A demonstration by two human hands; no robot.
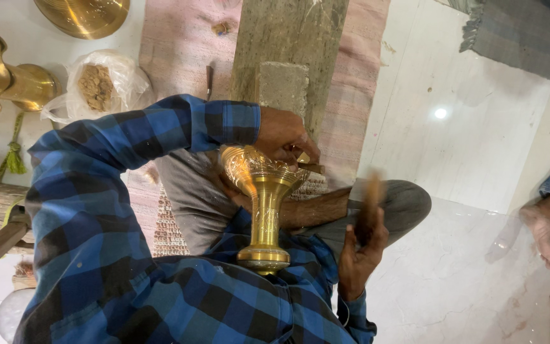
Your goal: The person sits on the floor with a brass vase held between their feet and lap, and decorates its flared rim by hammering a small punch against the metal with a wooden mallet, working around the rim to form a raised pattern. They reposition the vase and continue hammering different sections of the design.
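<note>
Two hands busy: left hand (284, 137) w/ fingers clenched on small chisel (307, 162) at brass goblet (263, 204) bowl; right hand (361, 251) raised, fingers grasping blurred wooden mallet (372, 200).

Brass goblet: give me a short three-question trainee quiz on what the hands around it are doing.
1. Which hand grips the bowl of the brass goblet?
2. Pick one. The right hand holds: A a blurred wooden stick; B a plastic bag; C nothing.
3. True or false: the bare foot at the right edge belongs to the person in the checked shirt.

Key
1. The left hand.
2. A.
3. False. It belongs to another person, whose leg is in blue denim.
</note>
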